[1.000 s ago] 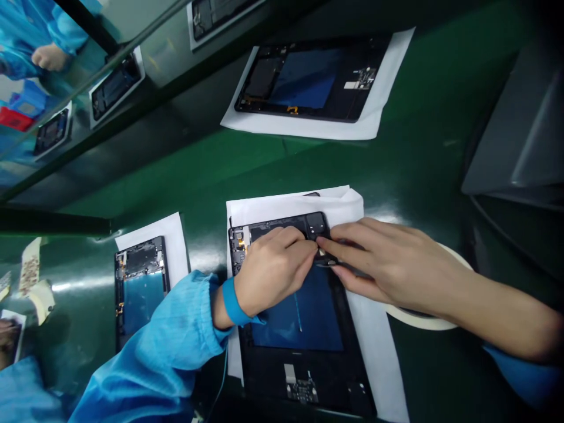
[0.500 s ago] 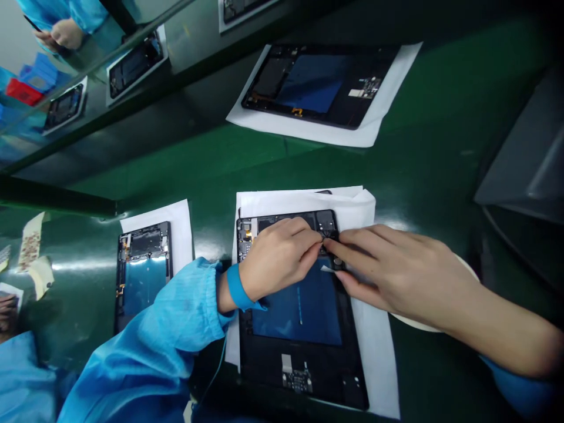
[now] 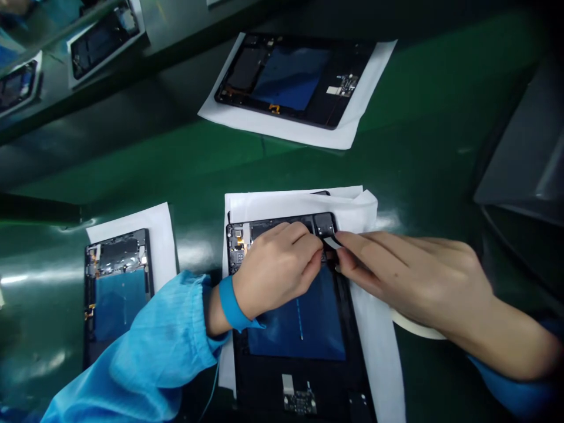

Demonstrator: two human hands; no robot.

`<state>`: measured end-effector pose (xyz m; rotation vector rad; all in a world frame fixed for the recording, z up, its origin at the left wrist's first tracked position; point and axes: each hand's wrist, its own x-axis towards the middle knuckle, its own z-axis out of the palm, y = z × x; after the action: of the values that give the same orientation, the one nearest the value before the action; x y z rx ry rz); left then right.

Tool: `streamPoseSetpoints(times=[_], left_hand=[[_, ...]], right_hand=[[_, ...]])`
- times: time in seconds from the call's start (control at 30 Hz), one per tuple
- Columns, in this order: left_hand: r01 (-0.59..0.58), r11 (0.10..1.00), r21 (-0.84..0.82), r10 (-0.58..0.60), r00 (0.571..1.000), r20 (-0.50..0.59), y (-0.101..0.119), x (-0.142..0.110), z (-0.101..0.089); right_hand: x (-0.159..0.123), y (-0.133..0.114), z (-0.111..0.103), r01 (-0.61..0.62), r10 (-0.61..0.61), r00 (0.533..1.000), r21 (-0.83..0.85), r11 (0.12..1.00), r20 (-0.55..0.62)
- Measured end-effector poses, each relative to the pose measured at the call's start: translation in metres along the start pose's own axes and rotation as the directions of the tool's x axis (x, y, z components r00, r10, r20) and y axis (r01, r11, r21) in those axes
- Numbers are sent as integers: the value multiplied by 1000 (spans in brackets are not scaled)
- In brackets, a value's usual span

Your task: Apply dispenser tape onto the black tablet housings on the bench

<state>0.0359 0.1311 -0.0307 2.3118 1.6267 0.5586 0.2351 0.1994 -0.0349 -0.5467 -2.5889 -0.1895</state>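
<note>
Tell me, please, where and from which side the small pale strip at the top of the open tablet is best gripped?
Grip the small pale strip at its free right end, coming from the right, probably as the right hand does. It lies flat on the open tablet, and the left hand crowds its left.

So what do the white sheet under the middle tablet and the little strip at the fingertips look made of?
The white sheet under the open black tablet looks like soft thin paper or wipe: matte, rumpled at its far corner. The small pale strip, pinched by the right hand beside the left hand, looks like thin film or tape; too small to be sure.
</note>
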Motion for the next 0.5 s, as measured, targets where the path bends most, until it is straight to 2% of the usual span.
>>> streamPoseSetpoints(times=[0.13, 0.5], left_hand=[[-12, 1000, 2, 12, 1000, -19, -1, 0, 1], [-8, 1000, -3, 8, 1000, -27, 2, 0, 4]], right_hand=[[3, -4, -2, 14, -12, 1000, -55, 998, 22], [-1, -8, -3, 8, -3, 998, -66, 998, 64]])
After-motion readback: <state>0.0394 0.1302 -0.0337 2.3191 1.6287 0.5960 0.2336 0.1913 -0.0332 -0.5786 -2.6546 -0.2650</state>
